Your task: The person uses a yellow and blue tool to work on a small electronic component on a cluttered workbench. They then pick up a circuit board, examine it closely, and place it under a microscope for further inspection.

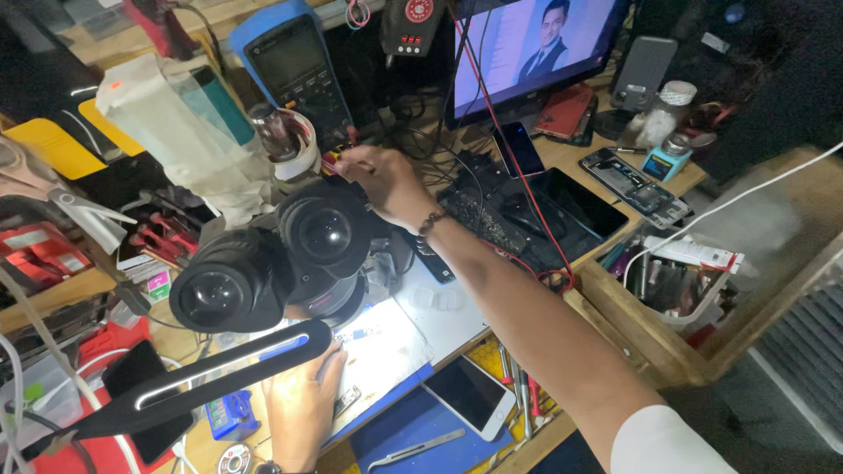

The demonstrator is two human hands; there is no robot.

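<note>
Head view: right hand [386,180] reached out beyond the black microscope eyepieces [272,259], fingers pinched together on a small red-handled tool [332,161] beside the roll of white tape [299,149]. Left hand [303,408] laid flat, fingers spread and gripping nothing, on the lit white work mat [386,347] under the microscope, beside the black lamp bar [211,373]. White phone [468,395] and metal tweezers [413,449] placed on the blue mat [413,421] nearby.
</note>
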